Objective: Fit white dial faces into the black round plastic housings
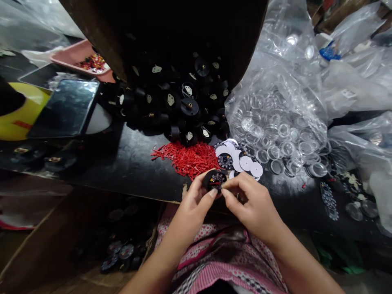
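Both hands meet at the near edge of a black table (131,163). My left hand (191,206) grips a small round black gauge body (214,180) with a printed dial face, thumb on its lower rim. My right hand (249,202) pinches at the same gauge from the right with thumb and forefinger. Just beyond lie a heap of small red needles (188,158) and a few round dial faces (237,159), some showing white backs.
A pile of black gauge bodies (180,102) spills from a dark box at the back. Clear plastic bags of transparent round lenses (275,122) fill the right side. A phone (65,107) and a pink tray (82,61) lie at left. Finished gauges (121,255) rest below.
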`<state>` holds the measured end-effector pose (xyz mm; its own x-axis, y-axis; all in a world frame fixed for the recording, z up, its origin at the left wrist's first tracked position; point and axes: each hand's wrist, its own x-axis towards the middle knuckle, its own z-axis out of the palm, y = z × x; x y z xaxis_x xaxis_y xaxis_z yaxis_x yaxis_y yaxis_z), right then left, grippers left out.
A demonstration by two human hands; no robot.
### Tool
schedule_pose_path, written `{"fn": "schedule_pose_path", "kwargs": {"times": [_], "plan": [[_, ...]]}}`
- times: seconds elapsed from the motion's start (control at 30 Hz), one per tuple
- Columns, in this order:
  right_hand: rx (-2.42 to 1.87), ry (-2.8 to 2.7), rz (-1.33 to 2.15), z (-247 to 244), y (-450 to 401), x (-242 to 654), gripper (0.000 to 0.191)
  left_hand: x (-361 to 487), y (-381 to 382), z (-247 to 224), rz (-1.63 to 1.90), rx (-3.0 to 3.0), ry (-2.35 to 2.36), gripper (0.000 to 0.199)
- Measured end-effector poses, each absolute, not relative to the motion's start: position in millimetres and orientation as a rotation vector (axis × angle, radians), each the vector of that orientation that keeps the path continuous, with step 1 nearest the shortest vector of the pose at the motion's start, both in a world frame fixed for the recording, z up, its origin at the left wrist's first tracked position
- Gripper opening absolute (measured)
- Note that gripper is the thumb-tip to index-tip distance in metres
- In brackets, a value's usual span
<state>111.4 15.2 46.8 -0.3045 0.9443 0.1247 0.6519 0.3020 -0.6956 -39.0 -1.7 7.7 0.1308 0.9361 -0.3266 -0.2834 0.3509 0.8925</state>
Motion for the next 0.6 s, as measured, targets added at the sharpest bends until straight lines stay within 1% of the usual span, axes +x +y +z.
{"fn": "schedule_pose_path", "kwargs": {"times": [0.03, 0.07, 0.13, 0.2, 0.27, 0.4, 0.47, 0.53, 0.6], "plan": [[-1.385, -2.105, 0.651, 46, 17, 112, 0.006, -39, -1, 8, 1.015, 0.763, 1.089, 0.038], [-1.363, -2.158, 0.567, 45, 19, 113, 0.01, -40, -2, 9, 1.003, 0.782, 1.124, 0.041], [-1.341, -2.245, 0.405, 41, 22, 113, 0.009, -40, -3, 10, 0.968, 0.866, 1.202, 0.045], [-1.322, -2.298, 0.286, 38, 24, 111, 0.012, -38, -6, 10, 0.945, 0.908, 1.225, 0.045], [-1.325, -2.313, 0.247, 36, 24, 107, 0.015, -34, -9, 8, 0.961, 0.79, 1.209, 0.042], [-1.512, -2.22, 0.331, 39, 23, 96, 0.012, -19, -12, -1, 1.043, 0.409, 1.107, 0.042], [-1.623, -2.143, 0.433, 41, 24, 97, 0.008, -16, -10, -5, 1.078, 0.485, 1.13, 0.042], [-1.623, -2.112, 0.624, 43, 28, 110, 0.005, -17, -6, -9, 1.084, 0.622, 1.182, 0.041], [-1.649, -2.049, 0.696, 44, 39, 135, 0.007, -19, -2, -11, 1.071, 0.641, 1.173, 0.04]]}}
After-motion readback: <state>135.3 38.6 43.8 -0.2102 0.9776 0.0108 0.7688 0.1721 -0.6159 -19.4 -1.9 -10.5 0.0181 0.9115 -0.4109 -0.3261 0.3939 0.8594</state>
